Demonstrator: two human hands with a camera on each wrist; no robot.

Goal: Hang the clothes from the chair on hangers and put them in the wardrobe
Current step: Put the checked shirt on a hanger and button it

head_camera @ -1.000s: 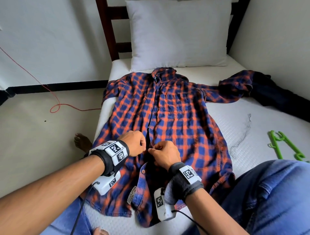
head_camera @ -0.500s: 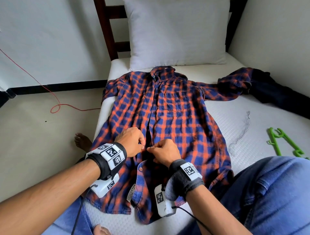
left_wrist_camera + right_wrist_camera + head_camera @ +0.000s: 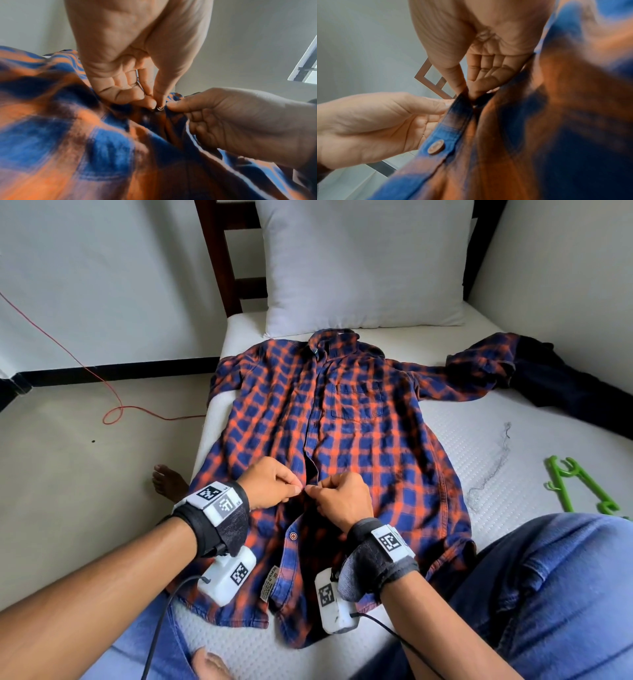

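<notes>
Head view: left hand [image 3: 270, 487] and right hand [image 3: 342, 501] fingers pinch the plaid shirt [image 3: 359, 440] front edges together.

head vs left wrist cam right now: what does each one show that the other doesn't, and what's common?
Head only: the whole plaid shirt spread on the mattress, the pillow, a green hanger and a dark garment to the right.

Left wrist only: a button between the fingertips, seen from below.

Both: the left hand and right hand pinching the shirt's front edges together.
</notes>
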